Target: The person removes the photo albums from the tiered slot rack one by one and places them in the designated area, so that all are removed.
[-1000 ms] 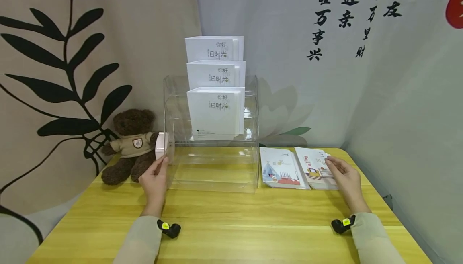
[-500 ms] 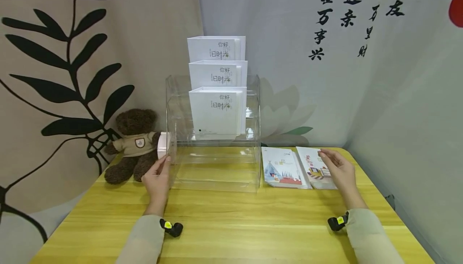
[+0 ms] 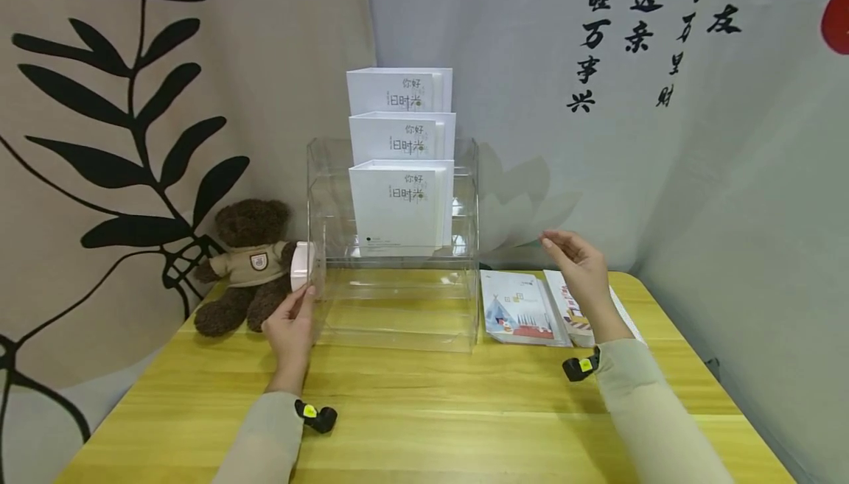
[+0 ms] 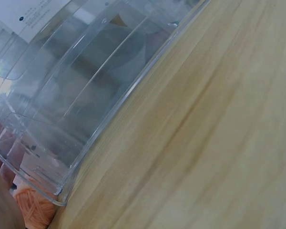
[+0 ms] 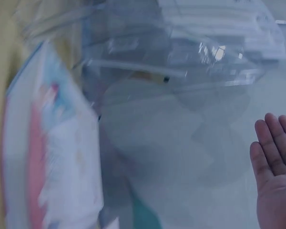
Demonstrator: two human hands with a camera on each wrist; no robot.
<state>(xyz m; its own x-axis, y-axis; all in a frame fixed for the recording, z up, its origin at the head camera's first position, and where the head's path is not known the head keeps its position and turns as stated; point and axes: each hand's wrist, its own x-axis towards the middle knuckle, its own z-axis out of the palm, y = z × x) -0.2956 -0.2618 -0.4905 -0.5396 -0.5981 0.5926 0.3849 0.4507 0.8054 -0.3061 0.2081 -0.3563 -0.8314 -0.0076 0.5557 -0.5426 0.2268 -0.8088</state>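
At the table's back stands a clear tiered display rack (image 3: 398, 322). White booklets with Chinese lettering (image 3: 391, 204) stand upright in its upper tiers. My left hand (image 3: 288, 329) holds the front edge of the rack's left side; in the left wrist view several fingers show through the clear plastic. My right hand (image 3: 584, 274) hovers above two stacks of printed booklets, fingers loosely extended, nothing visible in it. One stack has a blue tent cover (image 3: 517, 311); the other, with a furniture drawing (image 3: 572, 314), is partly hidden by my wrist. The right wrist view shows the open palm (image 5: 279, 176).
A brown teddy bear (image 3: 252, 263) sits left of the rack, with a pale pink object (image 3: 301, 264) between them. An orange yarn ball (image 4: 33, 207) lies beside the rack's corner. The wooden table (image 3: 424, 425) meets fabric-covered walls.
My right hand has lifted off the right-hand booklet stack and moved up and left toward the rack. My left hand has stayed at the rack's side. The camera view has shifted slightly.
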